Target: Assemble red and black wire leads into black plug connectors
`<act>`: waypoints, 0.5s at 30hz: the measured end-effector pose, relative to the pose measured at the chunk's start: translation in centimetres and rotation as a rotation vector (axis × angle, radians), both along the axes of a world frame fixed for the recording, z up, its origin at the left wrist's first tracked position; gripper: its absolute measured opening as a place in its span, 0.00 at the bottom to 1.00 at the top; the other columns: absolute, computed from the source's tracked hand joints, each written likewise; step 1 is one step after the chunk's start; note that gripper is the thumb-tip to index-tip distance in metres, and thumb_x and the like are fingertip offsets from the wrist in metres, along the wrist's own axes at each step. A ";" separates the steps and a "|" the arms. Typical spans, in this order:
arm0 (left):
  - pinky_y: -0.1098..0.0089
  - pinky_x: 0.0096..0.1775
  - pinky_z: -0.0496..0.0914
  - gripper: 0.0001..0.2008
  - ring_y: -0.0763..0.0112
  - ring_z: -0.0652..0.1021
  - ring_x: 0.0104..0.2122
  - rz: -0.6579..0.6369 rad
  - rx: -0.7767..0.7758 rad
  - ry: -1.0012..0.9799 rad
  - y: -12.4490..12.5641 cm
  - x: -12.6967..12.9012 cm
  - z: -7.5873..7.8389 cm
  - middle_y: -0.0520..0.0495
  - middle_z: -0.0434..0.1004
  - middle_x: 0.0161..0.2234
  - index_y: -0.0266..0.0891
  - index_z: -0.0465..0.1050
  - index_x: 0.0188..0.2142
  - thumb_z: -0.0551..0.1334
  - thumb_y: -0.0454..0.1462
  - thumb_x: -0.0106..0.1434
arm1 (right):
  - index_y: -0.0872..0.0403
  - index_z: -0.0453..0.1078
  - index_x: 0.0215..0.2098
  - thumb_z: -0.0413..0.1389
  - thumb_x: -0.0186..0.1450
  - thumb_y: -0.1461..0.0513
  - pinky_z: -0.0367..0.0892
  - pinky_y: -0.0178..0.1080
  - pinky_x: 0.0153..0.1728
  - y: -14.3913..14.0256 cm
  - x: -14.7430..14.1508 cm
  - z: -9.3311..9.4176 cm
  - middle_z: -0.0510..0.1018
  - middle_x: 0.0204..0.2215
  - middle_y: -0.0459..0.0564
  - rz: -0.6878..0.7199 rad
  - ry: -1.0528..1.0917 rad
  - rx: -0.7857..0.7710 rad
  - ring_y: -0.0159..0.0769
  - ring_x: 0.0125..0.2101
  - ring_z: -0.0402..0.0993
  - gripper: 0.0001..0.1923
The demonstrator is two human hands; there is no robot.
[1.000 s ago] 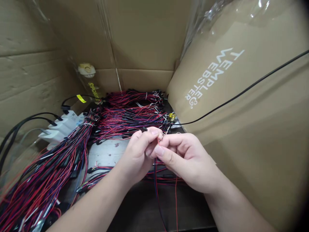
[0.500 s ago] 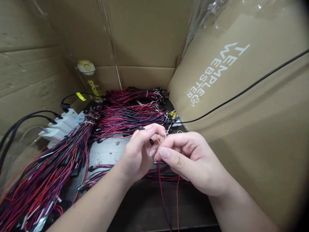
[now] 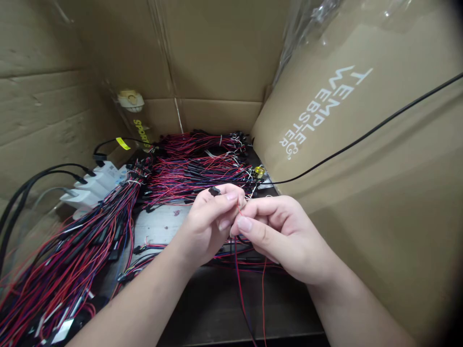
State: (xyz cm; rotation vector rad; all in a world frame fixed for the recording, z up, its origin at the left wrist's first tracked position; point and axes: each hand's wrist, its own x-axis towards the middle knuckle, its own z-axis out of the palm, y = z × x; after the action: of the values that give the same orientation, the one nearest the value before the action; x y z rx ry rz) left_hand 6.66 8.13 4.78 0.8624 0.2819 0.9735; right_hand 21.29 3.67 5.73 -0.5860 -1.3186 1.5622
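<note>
My left hand [image 3: 206, 224] is closed around a small black connector [image 3: 214, 191], whose end pokes out above the fingers. Thumb and forefinger of my right hand [image 3: 289, 236] pinch a thin orange-red wire [image 3: 264, 303]. Its short end rises between the two hands, right at the left fingertips, and the rest hangs below. Red and dark wires [image 3: 240, 289] also dangle from under the left hand. Fingers hide most of the connector and where the wire's tip meets it.
Bundled red and black wire harnesses [image 3: 195, 168] lie at the back, with a large tied bundle [image 3: 90, 246] on the left. White power adapters [image 3: 90, 188] stand beside it. Cardboard walls [image 3: 217, 53] enclose the space. A black cable [image 3: 361, 140] crosses on the right. A bottle [image 3: 132, 103] stands at the back left.
The left thumb and fingers have closed in around the connector, and the wire's end now sits against the left fingertips. Both hands have shifted slightly left.
</note>
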 end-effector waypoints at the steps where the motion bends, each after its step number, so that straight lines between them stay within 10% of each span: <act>1: 0.78 0.24 0.57 0.15 0.80 0.57 0.18 0.001 0.003 -0.001 0.0 0.0 0.0 0.58 0.52 0.15 0.36 0.68 0.24 0.69 0.40 0.60 | 0.60 0.81 0.37 0.67 0.68 0.69 0.45 0.24 0.14 0.0 -0.1 0.0 0.67 0.19 0.39 0.000 -0.003 0.002 0.17 0.15 0.51 0.01; 15: 0.78 0.26 0.58 0.17 0.81 0.56 0.19 -0.021 0.029 -0.012 0.1 0.1 -0.1 0.59 0.51 0.16 0.35 0.68 0.27 0.69 0.43 0.65 | 0.60 0.75 0.32 0.67 0.70 0.59 0.44 0.27 0.13 0.7 0.1 0.0 0.60 0.16 0.37 -0.072 -0.129 -0.004 0.21 0.15 0.50 0.13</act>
State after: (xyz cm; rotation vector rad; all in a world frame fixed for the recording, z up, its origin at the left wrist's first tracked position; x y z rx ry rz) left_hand 6.72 8.18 4.66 0.8845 0.2487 0.9645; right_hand 21.43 4.36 5.72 -0.7391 -1.3749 1.4898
